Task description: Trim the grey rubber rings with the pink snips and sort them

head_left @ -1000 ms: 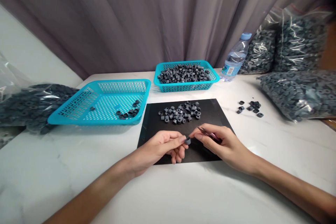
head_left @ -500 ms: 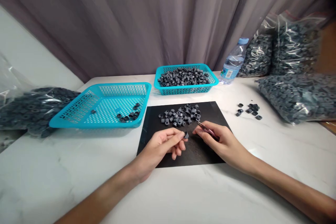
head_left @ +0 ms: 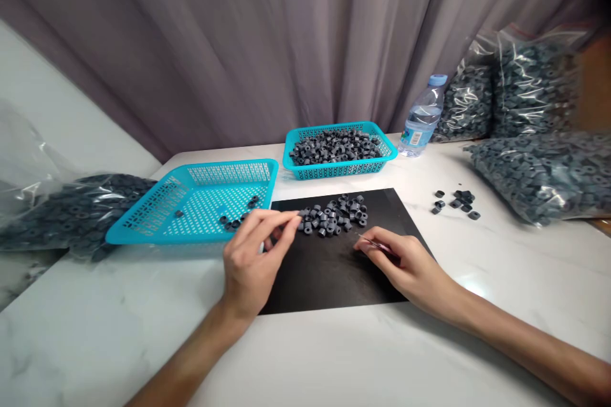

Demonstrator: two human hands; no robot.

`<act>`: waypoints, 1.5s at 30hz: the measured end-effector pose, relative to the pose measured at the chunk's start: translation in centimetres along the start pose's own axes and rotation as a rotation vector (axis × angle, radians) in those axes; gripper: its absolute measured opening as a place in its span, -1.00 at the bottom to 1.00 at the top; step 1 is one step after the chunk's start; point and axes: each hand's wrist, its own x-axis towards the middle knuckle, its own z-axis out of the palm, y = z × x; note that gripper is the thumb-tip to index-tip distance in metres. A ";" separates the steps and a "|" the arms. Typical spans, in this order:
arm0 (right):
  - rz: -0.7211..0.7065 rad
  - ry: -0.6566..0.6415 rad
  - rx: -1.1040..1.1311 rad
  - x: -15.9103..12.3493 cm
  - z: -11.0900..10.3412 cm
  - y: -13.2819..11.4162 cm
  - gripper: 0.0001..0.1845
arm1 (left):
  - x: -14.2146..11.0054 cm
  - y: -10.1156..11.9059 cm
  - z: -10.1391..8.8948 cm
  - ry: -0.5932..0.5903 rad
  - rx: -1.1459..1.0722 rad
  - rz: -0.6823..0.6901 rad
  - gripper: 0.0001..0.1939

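Main change: the left hand [head_left: 251, 261]. Half a second ago it held one gray ring low over the middle of the black mat [head_left: 324, 280], facing the other hand. Now it has swung left and turned back-up, near frame centre, between the blue basket at left [head_left: 157, 242] and the ring pile [head_left: 329, 216]. Thumb and fingertips pinched together at the pile's left end; cannot tell whether a ring sits between them.

Right hand [head_left: 405, 261], right of centre: little changed. Fingers closed round a slim, pinkish pointed tool [head_left: 377, 244], tip toward the pile, apart from the left hand.

Reading: the two hands no longer meet over a single piece. That ring is out of sight; where it went is not shown. Looks like a changeover between pieces, work with the tool paused.

Left basket: a few rings along its right side, partly behind the left hand, so no sure count of any addition. Pile on the mat looks much the same, still many pieces. Basket at upper centre [head_left: 334, 170] full of rings, unchanged. Small loose group [head_left: 462, 197] on the desk [head_left: 334, 356], right of the mat, also undisturbed.
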 end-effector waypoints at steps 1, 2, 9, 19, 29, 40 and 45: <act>-0.009 0.001 -0.009 0.0 0.1 0.0 -0.74 | 0.3 -0.6 -0.1 0.034 0.069 0.003 -0.84; -0.018 0.002 -0.020 0.0 0.1 0.0 -0.74 | 0.5 -1.2 -0.2 0.066 0.141 0.001 -0.83; -0.082 -0.050 -0.109 -0.2 0.3 0.4 -0.79 | 2.2 -4.1 -2.0 0.217 0.465 -0.028 -0.76; -0.098 -0.113 -0.175 -0.3 0.3 0.2 -0.81 | 3.5 -4.6 -3.5 0.207 0.605 -0.134 -0.83; -0.126 -0.143 -0.210 -0.3 0.4 0.3 -0.82 | 4.3 -4.5 -3.8 -0.008 0.534 -0.362 -0.70; -0.149 -0.157 -0.245 -0.4 0.4 0.3 -0.82 | 4.7 -8.4 -4.3 -0.296 0.287 -0.445 -0.70; -0.141 -0.162 -0.252 -0.4 0.3 0.3 -0.82 | 4.5 -9.1 -4.3 -0.328 0.264 -0.452 -0.74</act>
